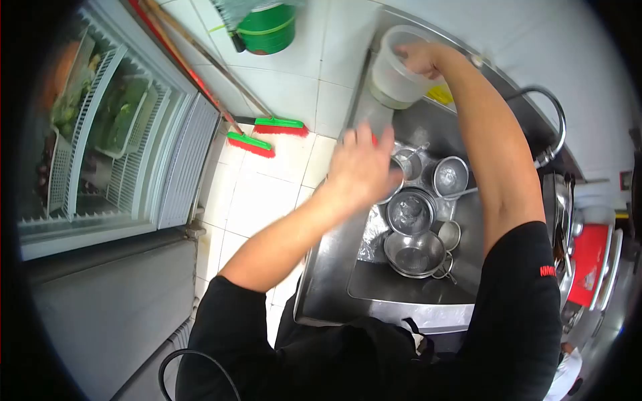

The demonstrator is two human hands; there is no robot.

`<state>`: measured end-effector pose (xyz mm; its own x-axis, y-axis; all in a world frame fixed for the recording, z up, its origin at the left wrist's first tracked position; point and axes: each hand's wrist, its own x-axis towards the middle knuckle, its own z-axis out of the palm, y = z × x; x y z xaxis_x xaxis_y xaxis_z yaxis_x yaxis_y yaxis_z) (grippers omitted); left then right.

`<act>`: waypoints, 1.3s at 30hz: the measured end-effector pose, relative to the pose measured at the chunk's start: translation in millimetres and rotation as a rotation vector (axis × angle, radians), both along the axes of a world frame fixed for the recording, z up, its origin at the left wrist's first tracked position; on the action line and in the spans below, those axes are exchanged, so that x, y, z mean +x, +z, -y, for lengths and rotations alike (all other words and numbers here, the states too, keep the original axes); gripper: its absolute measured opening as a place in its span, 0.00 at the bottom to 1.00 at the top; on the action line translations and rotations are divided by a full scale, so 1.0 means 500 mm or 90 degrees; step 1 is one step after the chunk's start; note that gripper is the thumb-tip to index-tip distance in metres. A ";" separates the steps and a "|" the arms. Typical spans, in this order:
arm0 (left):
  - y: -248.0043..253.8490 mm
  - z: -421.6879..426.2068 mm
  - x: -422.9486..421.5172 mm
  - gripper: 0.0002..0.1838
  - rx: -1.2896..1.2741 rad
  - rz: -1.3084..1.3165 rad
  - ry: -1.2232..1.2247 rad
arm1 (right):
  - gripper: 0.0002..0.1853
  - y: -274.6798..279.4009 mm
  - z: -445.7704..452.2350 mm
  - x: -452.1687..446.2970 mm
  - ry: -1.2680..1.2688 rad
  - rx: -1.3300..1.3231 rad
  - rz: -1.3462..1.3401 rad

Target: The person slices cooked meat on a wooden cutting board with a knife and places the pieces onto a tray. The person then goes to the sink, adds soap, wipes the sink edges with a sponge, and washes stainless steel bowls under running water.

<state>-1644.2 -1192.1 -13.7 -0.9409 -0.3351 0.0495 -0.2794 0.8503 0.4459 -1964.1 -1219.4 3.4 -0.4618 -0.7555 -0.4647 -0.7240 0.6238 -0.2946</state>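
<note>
My right hand [422, 59] reaches to the back of the steel sink [364, 284], its fingers inside the mouth of a translucent plastic tub [386, 77] and gripping its rim. The tub is tilted, with a little cloudy residue near its base. My left hand [361, 164], slightly blurred, hovers over the sink's left edge with fingers spread. A small red thing shows beside its fingers; I cannot make it out. Below lie metal bowls [410, 212], a strainer [416, 255], a metal cup [450, 177] and a small ladle-like cup [450, 235].
Something yellow [440, 93] lies behind the tub. A curved faucet hose [558, 120] rises at the right. Two brooms [277, 125] lean left of the sink, below a green bucket [267, 30]. A glass-door fridge [100, 127] stands far left. Another person [567, 374] is at lower right.
</note>
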 end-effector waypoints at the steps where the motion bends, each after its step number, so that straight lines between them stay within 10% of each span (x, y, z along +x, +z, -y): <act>1: -0.009 -0.015 0.031 0.49 0.024 -0.001 -0.011 | 0.24 -0.008 0.015 -0.004 0.020 0.034 -0.004; 12: -0.117 -0.007 0.049 0.46 0.159 -0.174 0.118 | 0.21 -0.001 0.044 -0.020 0.211 0.050 -0.294; 17: 0.066 0.155 0.154 0.46 0.421 -0.173 0.296 | 0.24 0.148 -0.047 0.083 0.087 -0.181 -0.311; 23: 0.366 0.453 0.157 0.35 -0.124 -0.681 0.411 | 0.25 0.171 -0.179 0.149 -0.092 -0.469 -0.301; 27: 0.578 0.543 0.073 0.30 -0.240 -0.723 0.434 | 0.24 0.158 -0.255 0.180 -0.128 -0.552 -0.222; 39: 0.728 0.677 -0.243 0.22 -0.188 -0.417 0.113 | 0.18 0.109 -0.355 0.197 -0.261 -0.653 -0.162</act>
<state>-1765.8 -1530.7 350.2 -0.6209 -0.3651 0.6936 -0.1796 0.9276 0.3276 -1865.6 -1041.8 57.7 -0.7549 -0.4961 0.4290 -0.6323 0.3768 -0.6769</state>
